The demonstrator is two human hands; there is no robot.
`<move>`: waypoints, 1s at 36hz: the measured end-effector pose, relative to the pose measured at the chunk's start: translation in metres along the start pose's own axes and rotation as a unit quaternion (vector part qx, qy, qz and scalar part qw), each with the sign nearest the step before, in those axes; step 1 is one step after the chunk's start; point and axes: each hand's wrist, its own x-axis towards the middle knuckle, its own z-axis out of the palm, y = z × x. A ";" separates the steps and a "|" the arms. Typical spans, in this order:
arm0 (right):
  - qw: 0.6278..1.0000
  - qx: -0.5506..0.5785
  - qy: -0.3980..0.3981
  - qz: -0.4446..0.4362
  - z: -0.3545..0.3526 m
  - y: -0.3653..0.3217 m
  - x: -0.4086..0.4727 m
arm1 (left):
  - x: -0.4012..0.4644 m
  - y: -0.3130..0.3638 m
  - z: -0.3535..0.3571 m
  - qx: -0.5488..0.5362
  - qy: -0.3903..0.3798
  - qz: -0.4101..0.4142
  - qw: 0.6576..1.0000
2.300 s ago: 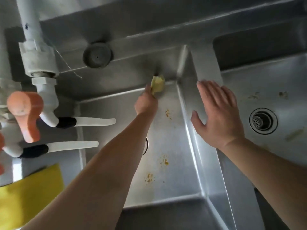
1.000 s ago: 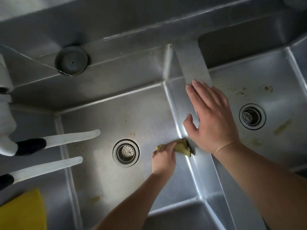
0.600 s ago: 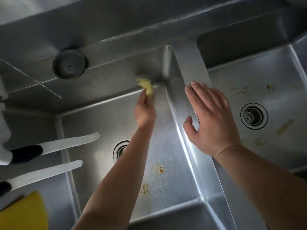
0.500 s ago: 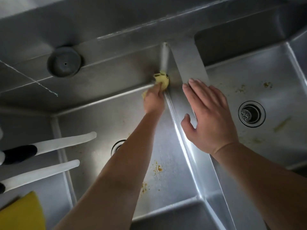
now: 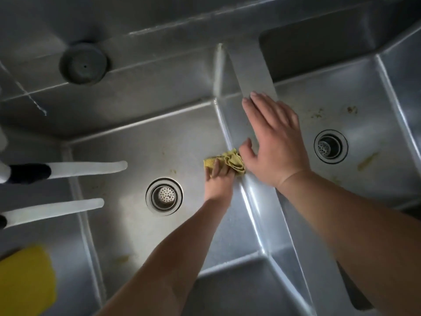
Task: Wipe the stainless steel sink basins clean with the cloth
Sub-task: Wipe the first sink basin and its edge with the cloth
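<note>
A crumpled yellow-green cloth (image 5: 230, 161) lies on the floor of the left basin (image 5: 159, 147), against the foot of the divider wall. My left hand (image 5: 218, 181) reaches down into that basin and presses the cloth with its fingers on top of it. My right hand (image 5: 275, 144) lies flat, fingers straight, on the divider (image 5: 250, 71) between the two basins. The right basin (image 5: 369, 124) shows yellowish smears and specks around its drain (image 5: 330, 146).
The left basin's drain (image 5: 164, 196) sits just left of my forearm. Two white spouts (image 5: 86, 168) with black collars reach over the left basin from the left. A yellow object (image 5: 25, 281) lies at the lower left. A round grey plug (image 5: 83, 63) sits on the back ledge.
My left hand has drawn the cloth from the far right corner of the left basin back along the divider wall toward me. The right hand has stayed on the divider.
</note>
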 end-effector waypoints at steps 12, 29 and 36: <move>1.000 -0.008 -0.003 0.009 0.000 -0.005 -0.003 | -0.119 0.023 0.058 0.078 -0.186 0.151 0.968; 0.995 0.025 -0.077 -0.065 0.007 -0.062 -0.135 | -0.163 0.007 -0.005 -0.221 -0.392 0.030 0.892; 0.907 0.270 -0.169 0.277 0.032 -0.102 -0.203 | -0.187 -0.057 -0.031 -0.536 -0.177 -0.158 0.810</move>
